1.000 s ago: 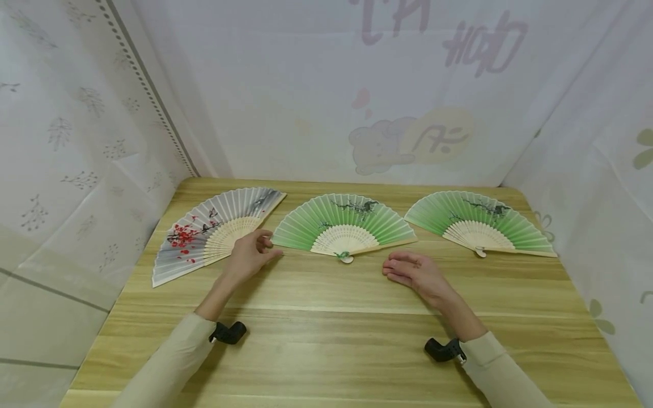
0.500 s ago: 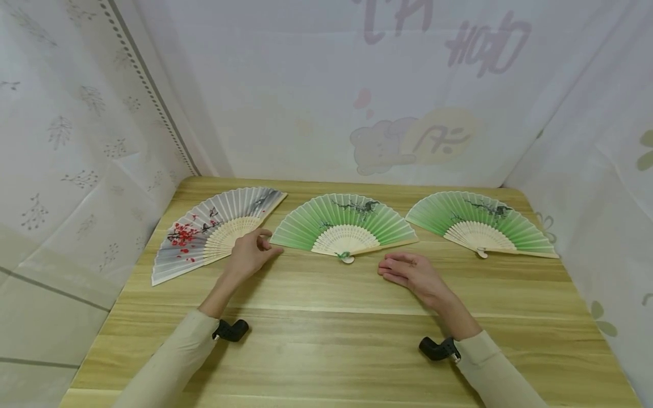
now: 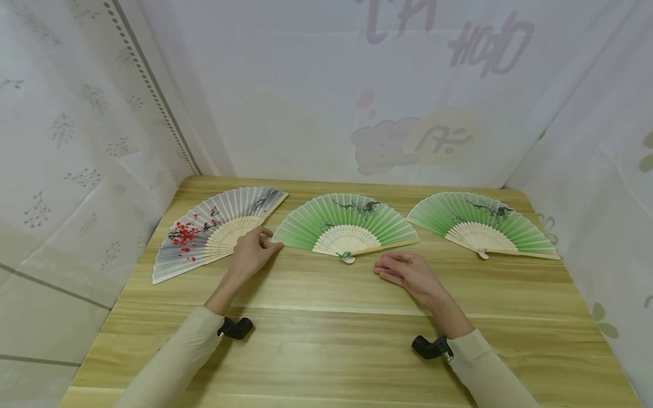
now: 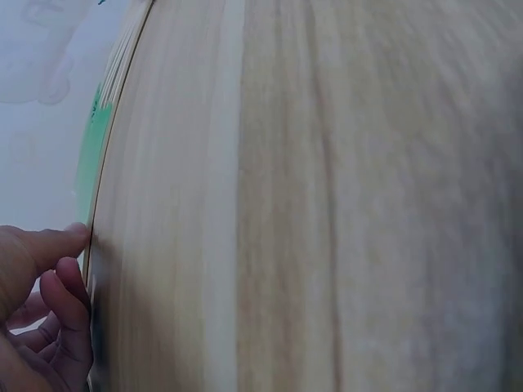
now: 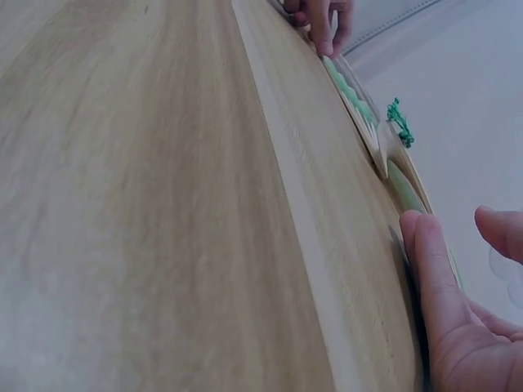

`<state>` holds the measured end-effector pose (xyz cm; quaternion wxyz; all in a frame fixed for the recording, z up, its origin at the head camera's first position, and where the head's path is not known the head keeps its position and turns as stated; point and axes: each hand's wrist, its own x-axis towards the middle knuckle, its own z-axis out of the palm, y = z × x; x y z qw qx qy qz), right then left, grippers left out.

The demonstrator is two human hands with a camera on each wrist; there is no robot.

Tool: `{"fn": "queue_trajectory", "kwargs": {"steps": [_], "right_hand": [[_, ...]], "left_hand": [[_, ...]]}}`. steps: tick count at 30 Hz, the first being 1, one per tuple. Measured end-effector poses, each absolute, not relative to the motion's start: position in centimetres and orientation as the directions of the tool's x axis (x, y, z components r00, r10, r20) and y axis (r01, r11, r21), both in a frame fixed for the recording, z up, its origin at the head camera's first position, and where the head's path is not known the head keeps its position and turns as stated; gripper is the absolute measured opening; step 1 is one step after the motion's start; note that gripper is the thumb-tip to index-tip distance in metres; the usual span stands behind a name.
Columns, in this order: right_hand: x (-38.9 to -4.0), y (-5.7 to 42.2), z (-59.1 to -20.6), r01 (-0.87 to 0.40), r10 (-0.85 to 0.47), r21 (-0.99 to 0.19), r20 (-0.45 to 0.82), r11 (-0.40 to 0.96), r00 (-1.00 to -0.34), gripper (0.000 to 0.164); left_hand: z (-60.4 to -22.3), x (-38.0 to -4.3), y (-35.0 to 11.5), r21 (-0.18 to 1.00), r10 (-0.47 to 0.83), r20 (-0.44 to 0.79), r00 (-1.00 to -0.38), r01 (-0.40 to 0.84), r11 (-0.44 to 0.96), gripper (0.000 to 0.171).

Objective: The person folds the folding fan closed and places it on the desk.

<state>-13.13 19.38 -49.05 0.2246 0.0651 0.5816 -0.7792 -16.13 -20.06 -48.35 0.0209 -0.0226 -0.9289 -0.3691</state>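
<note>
Three spread folding fans lie in a row on the wooden table. In the head view the middle green folding fan [image 3: 352,212] has a dark branch print and a green cord at its pivot. My left hand [image 3: 251,249] has its curled fingers and thumb at that fan's left corner and pinches it; the fingertips are partly hidden. My right hand [image 3: 410,275] is just below the fan's right end, its fingers fairly straight and together, holding nothing. In the right wrist view its fingertips [image 5: 417,224] are close to the fan's edge.
Left of the middle fan lies a grey-white folding fan [image 3: 219,226] with red blossoms, partly under my left hand. Another green folding fan [image 3: 482,218] lies at the right. Printed white curtains [image 3: 285,102] hang behind and beside the table [image 3: 326,351].
My left thumb has moved up against the middle fan's left corner. My right hand has shifted slightly left, towards the middle fan's pivot. The fans have stayed in place.
</note>
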Motion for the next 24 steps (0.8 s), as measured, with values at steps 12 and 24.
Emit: {"fn": "queue_trajectory", "kwargs": {"steps": [12,24], "right_hand": [[-13.4,18.8,-48.8,0.427,-0.235,-0.880,-0.378,-0.210,-0.895,0.037],[-13.5,17.9,-48.6,0.435,-0.187,-0.864,-0.398,-0.251,-0.898,0.033]], "left_hand": [[-48.1,-16.3,-19.9,0.694,0.001,0.047,-0.999,0.033,0.719,0.032],[-47.8,-16.4,-19.6,0.681,-0.030,0.026,-0.999,-0.005,0.733,0.031]]}}
